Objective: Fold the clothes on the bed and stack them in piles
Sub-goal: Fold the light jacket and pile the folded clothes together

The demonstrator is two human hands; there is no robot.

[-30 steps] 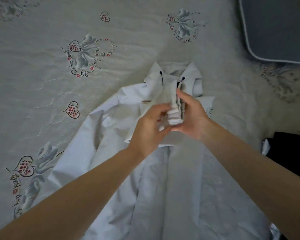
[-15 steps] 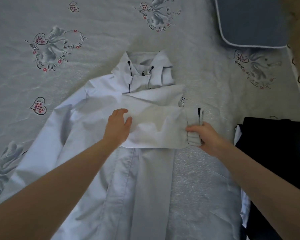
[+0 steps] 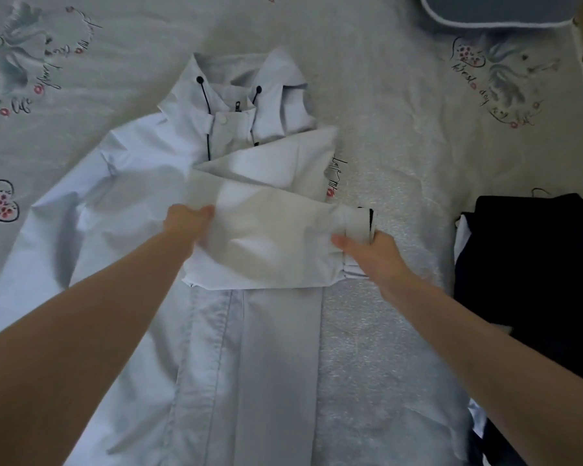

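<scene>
The pale jacket (image 3: 169, 203) lies flat on the bed (image 3: 401, 136); it looks thin and slippery. Our right hand (image 3: 372, 252) has its fingers clamped on the cuff (image 3: 357, 223), while our left hand (image 3: 189, 222) pinches the sleeve (image 3: 270, 237). We reckon cuff and seams are the best holds.

A jacket (image 3: 142, 203) lies front-up on the bed (image 3: 401, 136), collar at the far end, hem toward the near edge. One sleeve (image 3: 270, 237) is laid across its chest, the cuff (image 3: 359, 223) at the jacket's right edge. The left hand (image 3: 189, 222) is on the sleeve's left part; the right hand (image 3: 372, 253) is at the cuff. Right of the jacket sits a pile of dark clothes (image 3: 535, 264). A cushion (image 3: 495, 10) lies at the far right.
</scene>
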